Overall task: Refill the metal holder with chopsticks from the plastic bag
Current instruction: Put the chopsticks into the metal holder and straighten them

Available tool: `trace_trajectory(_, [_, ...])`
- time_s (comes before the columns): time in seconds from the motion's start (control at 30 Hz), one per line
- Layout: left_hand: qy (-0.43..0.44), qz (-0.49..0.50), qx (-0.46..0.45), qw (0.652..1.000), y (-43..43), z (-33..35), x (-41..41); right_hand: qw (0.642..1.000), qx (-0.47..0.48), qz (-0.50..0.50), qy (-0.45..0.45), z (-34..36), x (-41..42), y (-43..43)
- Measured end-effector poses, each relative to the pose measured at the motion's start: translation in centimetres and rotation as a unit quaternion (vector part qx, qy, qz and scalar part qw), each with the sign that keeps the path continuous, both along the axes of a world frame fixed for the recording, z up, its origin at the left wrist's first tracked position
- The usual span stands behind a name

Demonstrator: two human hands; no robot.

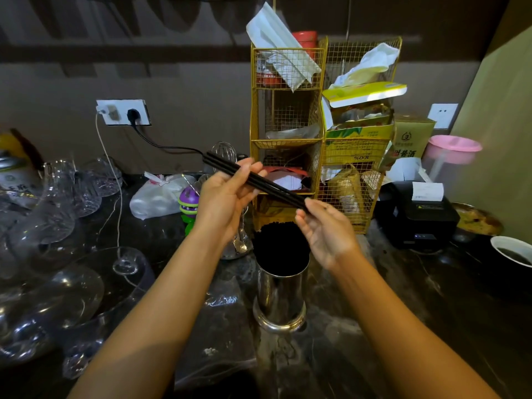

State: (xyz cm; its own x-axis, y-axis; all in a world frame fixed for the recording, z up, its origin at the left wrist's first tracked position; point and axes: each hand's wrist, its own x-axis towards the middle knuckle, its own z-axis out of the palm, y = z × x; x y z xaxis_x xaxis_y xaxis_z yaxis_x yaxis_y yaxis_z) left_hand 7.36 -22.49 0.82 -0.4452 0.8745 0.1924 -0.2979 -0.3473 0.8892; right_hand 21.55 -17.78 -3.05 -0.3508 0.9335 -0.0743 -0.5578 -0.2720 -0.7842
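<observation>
A shiny metal holder (279, 295) stands upright on the dark counter, packed with black chopsticks (279, 247) whose tips rise above its rim. Above it I hold a small bundle of black chopsticks (269, 184), slanted from upper left to lower right. My left hand (223, 203) grips the bundle near its middle. My right hand (324, 231) pinches its lower right end with the fingertips. A clear plastic bag (218, 326) lies flat and crumpled on the counter, left of the holder's base and under my left forearm.
A gold wire rack (321, 133) full of boxes and papers stands right behind the holder. Glassware (54, 226) crowds the left side. A white knotted bag (157, 197) and a purple-green toy (188, 204) sit behind my left hand. A black receipt printer (414, 217) and bowls (512, 251) are on the right.
</observation>
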Motion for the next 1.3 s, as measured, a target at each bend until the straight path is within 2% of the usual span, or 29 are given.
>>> trace_trajectory(0.1, [0.032,0.004,0.008,0.999,0.0,0.6,0.0,0.998,-0.025,0.059,-0.022,-0.7,0.0,-0.4])
trace_trajectory(0.17, [0.062,0.002,0.009,0.998,0.1,0.8,-0.1,0.994,-0.011,0.084,-0.074,-1.0,0.2,-0.3])
trace_trajectory(0.23, [0.100,-0.006,0.013,0.995,0.2,0.8,-0.2,0.982,0.044,0.083,-0.166,-1.0,0.3,-0.1])
trace_trajectory(0.3, [0.144,-0.016,0.005,0.989,0.3,0.5,-0.2,0.955,0.126,0.038,-0.266,-0.7,0.5,0.1])
trace_trajectory(0.47, [0.216,-0.074,-0.035,0.973,0.6,-1.2,0.8,0.920,0.268,-0.026,-0.284,0.9,1.4,0.5])
trace_trajectory(0.63, [0.281,-0.092,-0.070,0.953,0.9,-3.2,2.3,0.841,0.440,-0.037,-0.313,1.8,1.4,-0.2])
trace_trajectory(0.77, [0.323,-0.097,-0.104,0.936,0.6,-4.7,3.1,0.716,0.560,-0.040,-0.416,1.0,1.0,-0.5])
trace_trajectory(0.83, [0.344,-0.090,-0.107,0.929,0.6,-5.4,3.1,0.684,0.572,-0.019,-0.453,0.1,0.8,-0.7])
trace_trajectory(1.03, [0.411,-0.073,-0.135,0.899,0.2,-6.6,3.0,0.661,0.572,0.018,-0.484,-1.7,0.6,-1.0])
trace_trajectory(1.1, [0.429,-0.061,-0.142,0.890,0.2,-7.3,2.9,0.642,0.576,0.035,-0.505,-2.1,0.6,-1.0])
trace_trajectory(1.2, [0.433,-0.039,-0.144,0.889,0.0,-8.3,2.7,0.611,0.559,0.078,-0.555,-2.7,0.6,-1.3])
trace_trajectory(1.3, [0.415,-0.031,-0.145,0.897,-0.4,-8.8,2.7,0.609,0.531,0.110,-0.579,-3.2,0.6,-1.5])
